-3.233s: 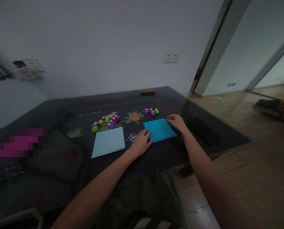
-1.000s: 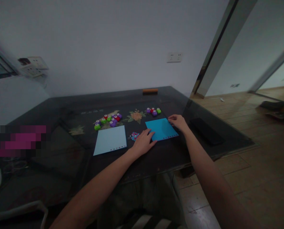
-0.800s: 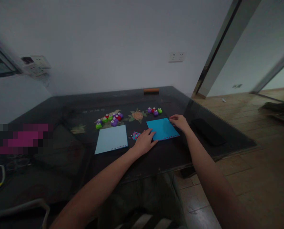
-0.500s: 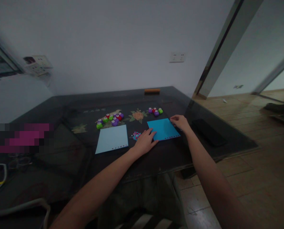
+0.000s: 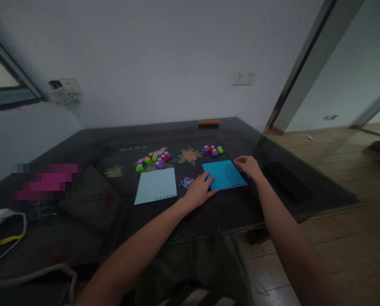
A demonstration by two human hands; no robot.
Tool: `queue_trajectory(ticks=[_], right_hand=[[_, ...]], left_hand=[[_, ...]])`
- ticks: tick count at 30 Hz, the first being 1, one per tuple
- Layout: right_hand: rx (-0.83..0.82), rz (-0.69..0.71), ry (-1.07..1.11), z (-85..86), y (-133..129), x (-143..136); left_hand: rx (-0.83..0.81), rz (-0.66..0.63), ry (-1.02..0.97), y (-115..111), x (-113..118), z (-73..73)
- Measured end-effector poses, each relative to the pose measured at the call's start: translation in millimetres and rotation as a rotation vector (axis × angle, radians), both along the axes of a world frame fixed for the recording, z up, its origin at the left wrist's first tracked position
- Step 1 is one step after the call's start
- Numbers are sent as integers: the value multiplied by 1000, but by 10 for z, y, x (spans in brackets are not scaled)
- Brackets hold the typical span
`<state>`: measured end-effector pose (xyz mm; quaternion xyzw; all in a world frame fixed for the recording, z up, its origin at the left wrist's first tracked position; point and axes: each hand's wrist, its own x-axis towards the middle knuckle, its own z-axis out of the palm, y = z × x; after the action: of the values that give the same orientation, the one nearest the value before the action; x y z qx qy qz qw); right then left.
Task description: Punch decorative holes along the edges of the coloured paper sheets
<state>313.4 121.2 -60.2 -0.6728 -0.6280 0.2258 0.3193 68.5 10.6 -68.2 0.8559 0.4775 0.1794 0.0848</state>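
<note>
A bright blue sheet of paper [image 5: 225, 174] lies on the dark table, with a row of small holes or dots along its near edge. My left hand [image 5: 201, 189] rests flat at its left edge, fingers spread and fingertips on the paper. At the far right corner, my right hand [image 5: 247, 165] has thumb and fingers pinched together on the sheet's edge; its fingertips are small and dim. To the left lies a pale blue sheet [image 5: 156, 185] with a similar dotted near edge. Between the sheets is a pile of tiny pink, blue and white pieces [image 5: 187, 182], partly beside my left hand.
Several purple, green and red toys with eyes [image 5: 154, 158] sit behind the pale sheet, more such toys [image 5: 213, 150] behind the blue one. An orange-brown bar [image 5: 208, 123] lies near the wall. A black flat object [image 5: 287, 180] is at right, a white cable [image 5: 26, 221] at left.
The whole view has shifted slightly, so things appear a little further right. Both hands keep about the same places at the blue sheet.
</note>
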Motion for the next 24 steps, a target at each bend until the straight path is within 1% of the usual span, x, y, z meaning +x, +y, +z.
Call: queue_trajectory(ticks=[2, 4, 7, 9, 10, 11, 12, 13, 15, 17, 18, 19, 21, 24], right_hand=[[-5, -4, -4, -15, 20, 14], [4, -11, -9, -19, 30, 26], [39, -24, -32, -3, 23, 34], [61, -33, -60, 13, 11, 35], [72, -39, -73, 21, 5, 34], [83, -45, -84, 29, 1, 30], [92, -52, -92, 37, -2, 25], [102, -59, -97, 47, -4, 15], [122, -57, -102, 79, -10, -26], [157, -18, -114, 137, -32, -116], [186, 14, -123, 177, -55, -186], [218, 52, -138, 223, -89, -276], [269, 147, -164, 324, -185, -516], [272, 314, -144, 445, -354, -996]], left_hand=[[4, -14, -24, 0, -16, 37], [20, -30, -55, -3, -35, 129], [60, -73, -136, -12, -111, 379], [76, -135, -198, -16, -248, 573], [86, -146, -228, -13, -357, 655], [90, -143, -248, -4, -496, 716], [100, -110, -273, 10, -663, 751], [104, -60, -283, 30, -853, 755], [113, 98, -280, 79, -1269, 683], [113, 246, -258, 126, -1664, 545], [116, 314, -247, 144, -1828, 474], [115, 355, -235, 156, -1961, 412], [123, 419, -205, 163, -2128, 331], [142, 421, -169, 157, -2190, 313]])
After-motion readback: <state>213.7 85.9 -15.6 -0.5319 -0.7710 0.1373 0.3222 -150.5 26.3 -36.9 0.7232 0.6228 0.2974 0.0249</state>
